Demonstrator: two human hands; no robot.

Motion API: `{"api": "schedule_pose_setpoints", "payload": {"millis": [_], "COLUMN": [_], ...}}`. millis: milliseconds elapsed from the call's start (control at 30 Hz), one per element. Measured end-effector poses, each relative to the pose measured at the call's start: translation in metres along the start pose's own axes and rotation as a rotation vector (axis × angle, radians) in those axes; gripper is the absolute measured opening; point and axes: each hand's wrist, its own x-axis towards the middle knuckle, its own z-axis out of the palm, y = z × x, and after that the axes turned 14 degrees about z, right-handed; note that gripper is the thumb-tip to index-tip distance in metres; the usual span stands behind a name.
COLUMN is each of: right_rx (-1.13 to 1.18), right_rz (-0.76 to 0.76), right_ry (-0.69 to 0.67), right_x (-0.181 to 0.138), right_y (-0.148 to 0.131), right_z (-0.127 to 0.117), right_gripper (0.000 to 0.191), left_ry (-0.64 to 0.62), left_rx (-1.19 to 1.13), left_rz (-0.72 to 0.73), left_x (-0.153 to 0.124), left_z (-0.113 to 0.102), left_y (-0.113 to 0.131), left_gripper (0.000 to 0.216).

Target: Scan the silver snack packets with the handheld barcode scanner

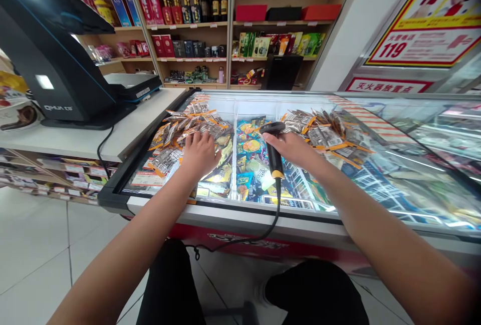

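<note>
My right hand (295, 148) is wrapped round a black and yellow barcode scanner (276, 157), its head up and its cable running down from the handle. Beneath the scanner is the glass top of a chest freezer (235, 195). My left hand (201, 153) rests at the near edge of a heap of small snack packets (180, 132) with orange edges. Its fingers are apart on the packets, and the fingertips are partly hidden among them. A second heap of like packets (326, 132) lies on the glass to the right of the scanner.
Colourful frozen goods (250, 147) show through the glass. At the left a counter (75, 139) carries a black checkout terminal (63, 64) and a scale (133, 84). The scanner cable (259, 237) loops down in front of the freezer. Stocked shelves (188, 24) stand behind.
</note>
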Motion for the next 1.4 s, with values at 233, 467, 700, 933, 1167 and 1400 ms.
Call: {"api": "schedule_pose_setpoints", "payload": {"millis": [233, 467, 700, 933, 1167, 1400], "right_rx": [0.045, 0.117, 0.216, 0.846, 0.93, 0.983], "right_rz": [0.025, 0.014, 0.01, -0.065, 0.064, 0.083], "right_ry": [-0.005, -0.059, -0.024, -0.329, -0.661, -0.723], "right_x": [-0.003, -0.002, -0.002, -0.009, -0.008, -0.003], "right_y": [0.0, 0.002, 0.001, -0.005, -0.006, -0.001], "right_z": [0.0, -0.001, 0.0, -0.004, -0.011, -0.009], "right_gripper": [0.059, 0.063, 0.061, 0.072, 0.065, 0.063], "left_ry": [-0.076, -0.061, -0.102, -0.117, -0.097, -0.104], "left_rx": [-0.12, -0.263, -0.326, -0.318, -0.318, -0.317], "left_rz": [0.391, 0.593, 0.655, 0.704, 0.726, 0.724], "left_x": [0.002, 0.001, 0.0, 0.002, 0.001, 0.001], "left_z": [-0.01, -0.017, -0.019, -0.017, -0.016, -0.014], "left_y": [0.004, 0.01, 0.014, 0.021, 0.022, 0.022], "left_gripper": [0.044, 0.049, 0.052, 0.053, 0.053, 0.055]}}
